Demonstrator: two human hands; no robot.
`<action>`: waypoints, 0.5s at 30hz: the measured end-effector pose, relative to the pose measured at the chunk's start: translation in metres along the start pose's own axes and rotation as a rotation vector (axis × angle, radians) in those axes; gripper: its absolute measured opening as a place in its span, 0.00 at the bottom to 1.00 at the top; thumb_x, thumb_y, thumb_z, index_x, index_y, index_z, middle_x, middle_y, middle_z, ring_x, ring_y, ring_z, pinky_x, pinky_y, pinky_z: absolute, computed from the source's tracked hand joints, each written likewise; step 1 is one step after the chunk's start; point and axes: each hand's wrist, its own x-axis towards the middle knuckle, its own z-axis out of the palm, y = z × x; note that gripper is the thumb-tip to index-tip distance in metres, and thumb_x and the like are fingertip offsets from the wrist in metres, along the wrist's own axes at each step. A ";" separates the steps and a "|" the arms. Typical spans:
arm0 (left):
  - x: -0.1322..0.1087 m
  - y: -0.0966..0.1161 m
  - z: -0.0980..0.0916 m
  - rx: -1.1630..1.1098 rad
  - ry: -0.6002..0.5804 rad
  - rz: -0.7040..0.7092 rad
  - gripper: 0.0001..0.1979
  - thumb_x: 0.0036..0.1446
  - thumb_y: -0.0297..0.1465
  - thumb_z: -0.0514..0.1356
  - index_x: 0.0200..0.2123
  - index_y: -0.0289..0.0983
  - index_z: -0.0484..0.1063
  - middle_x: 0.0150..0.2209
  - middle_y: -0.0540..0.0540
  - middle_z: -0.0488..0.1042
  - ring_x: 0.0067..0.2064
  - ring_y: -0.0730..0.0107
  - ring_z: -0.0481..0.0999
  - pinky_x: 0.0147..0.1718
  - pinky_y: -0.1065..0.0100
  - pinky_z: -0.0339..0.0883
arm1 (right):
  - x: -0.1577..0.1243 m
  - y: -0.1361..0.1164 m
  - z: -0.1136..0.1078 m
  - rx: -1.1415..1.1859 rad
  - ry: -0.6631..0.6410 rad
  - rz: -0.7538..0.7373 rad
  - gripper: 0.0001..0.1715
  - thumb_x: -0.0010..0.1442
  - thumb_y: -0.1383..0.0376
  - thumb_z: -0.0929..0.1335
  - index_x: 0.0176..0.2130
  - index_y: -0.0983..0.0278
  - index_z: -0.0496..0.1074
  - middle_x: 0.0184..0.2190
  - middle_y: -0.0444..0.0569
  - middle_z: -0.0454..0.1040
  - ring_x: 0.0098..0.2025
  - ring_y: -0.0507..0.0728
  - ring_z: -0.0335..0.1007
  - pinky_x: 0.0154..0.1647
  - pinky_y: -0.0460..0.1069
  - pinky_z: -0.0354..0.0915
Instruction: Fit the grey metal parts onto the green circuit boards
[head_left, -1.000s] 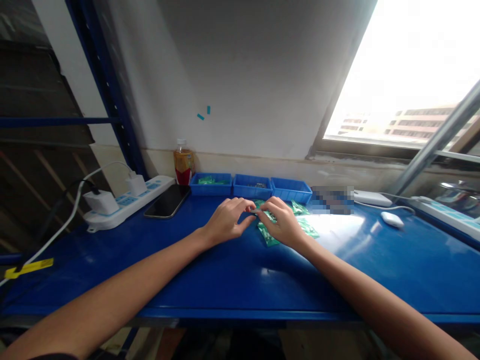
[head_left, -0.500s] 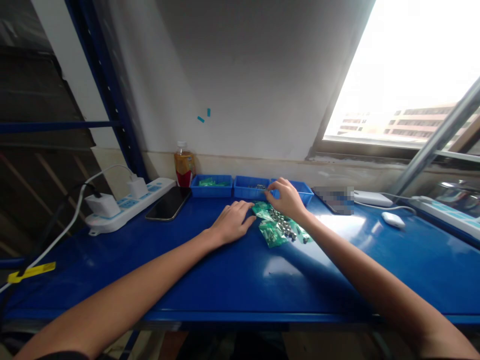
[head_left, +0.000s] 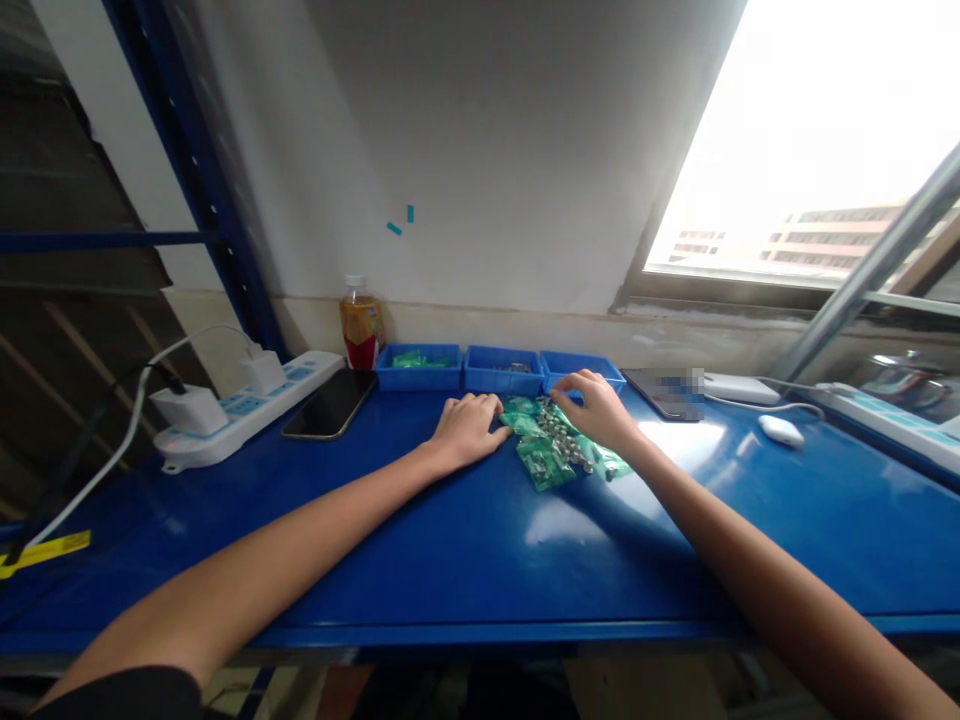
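Note:
My left hand (head_left: 469, 432) rests on the blue table with its fingers spread, at the left edge of some small green plastic bags (head_left: 546, 463). Loose small shiny metal parts (head_left: 559, 432) lie in a heap among these bags. Over the heap's far right side hovers my right hand (head_left: 598, 412), thumb and forefinger slightly apart, with nothing visible between them. Just behind stand three blue bins: the left bin (head_left: 420, 380) holds green bags, the middle bin (head_left: 502, 381) holds some metal parts, and the right bin (head_left: 581, 362) is partly hidden by my right hand.
A dark phone (head_left: 330, 405), a white power strip (head_left: 247, 408) and a drink bottle (head_left: 361, 325) are at the left. On the right lie another phone (head_left: 664, 400), a white power bank (head_left: 739, 388), a small white case (head_left: 781, 431) and a second power strip (head_left: 892, 425).
My right hand has drawn back from the middle bin to the heap of metal parts, moving right and toward me. My left hand stays beside the bags. The view has shifted slightly.

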 end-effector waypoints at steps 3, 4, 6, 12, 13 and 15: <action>0.004 -0.001 0.003 -0.065 -0.011 0.031 0.13 0.54 0.36 0.57 0.43 0.40 0.66 0.43 0.46 0.75 0.47 0.58 0.72 0.42 0.61 0.63 | -0.011 -0.013 0.002 0.033 -0.028 -0.049 0.10 0.59 0.60 0.65 0.34 0.62 0.72 0.32 0.49 0.73 0.39 0.59 0.66 0.43 0.53 0.60; 0.004 -0.001 0.004 -0.079 -0.011 0.047 0.13 0.54 0.35 0.57 0.44 0.40 0.66 0.43 0.47 0.75 0.47 0.59 0.72 0.42 0.62 0.63 | -0.012 -0.017 0.005 0.038 -0.040 -0.066 0.09 0.60 0.60 0.65 0.34 0.62 0.72 0.32 0.50 0.72 0.39 0.59 0.65 0.43 0.53 0.61; 0.003 -0.002 0.005 -0.084 0.014 0.068 0.13 0.53 0.33 0.57 0.44 0.40 0.66 0.42 0.47 0.75 0.46 0.59 0.72 0.43 0.62 0.63 | -0.015 -0.024 0.009 0.043 -0.068 -0.105 0.09 0.60 0.61 0.65 0.35 0.62 0.72 0.32 0.50 0.72 0.39 0.59 0.65 0.42 0.53 0.61; -0.004 -0.003 0.003 -0.307 0.190 -0.038 0.16 0.53 0.36 0.59 0.45 0.38 0.66 0.35 0.47 0.76 0.40 0.62 0.74 0.40 0.64 0.64 | -0.026 -0.042 0.011 0.080 -0.111 -0.210 0.11 0.60 0.61 0.66 0.41 0.63 0.71 0.33 0.50 0.72 0.40 0.59 0.65 0.41 0.53 0.63; -0.004 -0.003 0.002 -0.380 0.212 -0.056 0.15 0.53 0.37 0.59 0.44 0.37 0.67 0.34 0.47 0.75 0.38 0.63 0.74 0.38 0.65 0.65 | -0.027 -0.044 0.010 0.091 -0.106 -0.220 0.12 0.59 0.61 0.66 0.43 0.63 0.70 0.34 0.50 0.72 0.40 0.59 0.65 0.42 0.53 0.63; -0.005 -0.001 0.000 -0.526 0.242 -0.071 0.13 0.55 0.39 0.59 0.39 0.37 0.69 0.32 0.48 0.74 0.36 0.66 0.74 0.36 0.67 0.65 | -0.030 -0.049 0.009 0.108 -0.095 -0.237 0.15 0.59 0.62 0.67 0.46 0.63 0.68 0.35 0.50 0.72 0.40 0.59 0.66 0.42 0.53 0.63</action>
